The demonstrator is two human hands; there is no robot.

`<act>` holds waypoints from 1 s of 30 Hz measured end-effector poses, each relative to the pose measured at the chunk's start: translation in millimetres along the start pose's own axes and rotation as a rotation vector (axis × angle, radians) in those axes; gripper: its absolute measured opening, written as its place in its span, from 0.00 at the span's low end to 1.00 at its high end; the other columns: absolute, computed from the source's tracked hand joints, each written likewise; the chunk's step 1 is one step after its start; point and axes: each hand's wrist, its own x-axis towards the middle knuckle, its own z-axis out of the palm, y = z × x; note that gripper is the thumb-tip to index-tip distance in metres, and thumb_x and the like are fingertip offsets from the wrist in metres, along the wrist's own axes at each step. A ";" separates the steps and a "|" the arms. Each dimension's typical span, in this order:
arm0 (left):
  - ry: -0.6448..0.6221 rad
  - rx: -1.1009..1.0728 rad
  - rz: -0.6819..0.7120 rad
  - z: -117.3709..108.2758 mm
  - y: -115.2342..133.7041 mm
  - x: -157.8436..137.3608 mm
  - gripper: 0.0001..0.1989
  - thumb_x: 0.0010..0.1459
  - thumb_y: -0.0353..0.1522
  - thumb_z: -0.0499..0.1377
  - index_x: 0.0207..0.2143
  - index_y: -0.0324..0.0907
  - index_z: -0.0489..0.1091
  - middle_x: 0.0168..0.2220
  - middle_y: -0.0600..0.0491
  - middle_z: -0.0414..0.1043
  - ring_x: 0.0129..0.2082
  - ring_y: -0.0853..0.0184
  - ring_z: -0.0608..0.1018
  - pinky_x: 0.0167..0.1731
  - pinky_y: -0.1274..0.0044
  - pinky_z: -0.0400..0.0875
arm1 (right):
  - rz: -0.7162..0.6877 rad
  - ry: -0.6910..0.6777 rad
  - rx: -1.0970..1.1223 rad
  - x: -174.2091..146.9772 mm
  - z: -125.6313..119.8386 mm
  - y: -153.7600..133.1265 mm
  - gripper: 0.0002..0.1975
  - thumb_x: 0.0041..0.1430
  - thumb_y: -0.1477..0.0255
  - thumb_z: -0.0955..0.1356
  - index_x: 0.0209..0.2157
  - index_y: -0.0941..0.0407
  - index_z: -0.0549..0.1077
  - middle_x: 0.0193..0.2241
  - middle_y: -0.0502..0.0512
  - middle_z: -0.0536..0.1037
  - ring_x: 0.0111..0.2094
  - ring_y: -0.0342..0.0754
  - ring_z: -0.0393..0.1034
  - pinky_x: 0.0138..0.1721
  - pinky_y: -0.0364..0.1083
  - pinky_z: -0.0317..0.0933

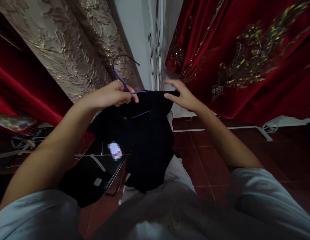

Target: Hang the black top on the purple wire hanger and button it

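A dark garment (150, 140) hangs in front of me, spread over a purple clothes hanger (119, 77). The hanger's hook curves up to a dark tip, and a purple stretch of it shows inside the garment's opening. Near the base of the hook, my left hand (117, 94) is closed on the hanger. At the garment's upper right corner is my right hand (181, 95), its thumb and fingers apart. The thumb is close to the cloth, but whether it touches is unclear. The hanger's right end is hidden under the fabric.
A black chair (82, 180) at lower left bears a strap, a white cable and a pale blurred item (115, 150). Embroidered red cloth (235, 66) hangs right, textured beige cloth (77, 43) left. A white rack foot (220, 128) lies along the tiled floor.
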 end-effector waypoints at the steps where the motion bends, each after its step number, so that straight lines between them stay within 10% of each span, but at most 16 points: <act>1: 0.060 0.060 0.054 -5.4 -7.2 5.0 0.07 0.60 0.29 0.67 0.39 0.34 0.74 0.21 0.57 0.64 0.22 0.73 0.70 0.32 0.73 0.74 | 0.111 -0.105 0.114 0.6 -3.6 5.0 0.18 0.54 0.58 0.77 0.39 0.57 0.79 0.39 0.58 0.80 0.45 0.54 0.74 0.48 0.53 0.70; 5: 0.464 0.236 0.269 -22.8 -37.8 31.2 0.22 0.57 0.40 0.72 0.48 0.40 0.70 0.30 0.54 0.72 0.27 0.69 0.71 0.37 0.64 0.76 | 0.397 -0.213 0.530 5.9 -15.6 9.7 0.22 0.47 0.58 0.80 0.34 0.60 0.78 0.29 0.56 0.81 0.30 0.47 0.75 0.33 0.47 0.70; 8: 0.720 0.394 0.498 -24.9 -49.8 39.6 0.33 0.55 0.50 0.72 0.54 0.46 0.64 0.45 0.51 0.72 0.40 0.62 0.73 0.48 0.58 0.75 | 0.315 0.024 0.590 30.8 -27.9 3.0 0.18 0.55 0.57 0.77 0.35 0.57 0.76 0.30 0.50 0.81 0.30 0.42 0.74 0.36 0.45 0.69; 12: 0.981 0.593 0.675 -3.0 -48.5 25.7 0.20 0.69 0.49 0.58 0.56 0.48 0.65 0.51 0.47 0.68 0.52 0.55 0.70 0.56 0.56 0.66 | 0.281 0.369 0.570 72.5 -45.6 -2.5 0.18 0.66 0.53 0.69 0.33 0.54 0.73 0.30 0.51 0.79 0.36 0.41 0.73 0.46 0.49 0.67; 17: 0.591 0.848 0.567 45.1 -55.5 12.5 0.21 0.69 0.32 0.54 0.62 0.47 0.67 0.38 0.48 0.72 0.40 0.55 0.75 0.45 0.63 0.69 | 0.130 0.568 0.578 49.8 -45.6 2.6 0.27 0.48 0.42 0.75 0.33 0.49 0.69 0.37 0.52 0.79 0.40 0.46 0.68 0.47 0.50 0.64; 21: 0.336 0.989 0.298 78.9 -66.3 13.7 0.27 0.65 0.29 0.55 0.66 0.41 0.66 0.44 0.43 0.75 0.43 0.53 0.78 0.42 0.67 0.71 | 0.039 0.780 0.469 -0.3 -35.3 8.9 0.21 0.59 0.47 0.70 0.30 0.49 0.65 0.34 0.55 0.76 0.39 0.51 0.68 0.45 0.51 0.65; 30: 0.594 0.344 0.471 136.1 -60.2 -9.2 0.11 0.59 0.25 0.54 0.38 0.43 0.75 0.30 0.53 0.73 0.28 0.64 0.72 0.35 0.72 0.68 | 0.041 1.145 -0.029 -74.0 20.1 -10.3 0.12 0.62 0.64 0.71 0.44 0.48 0.68 0.48 0.55 0.72 0.50 0.53 0.68 0.54 0.52 0.64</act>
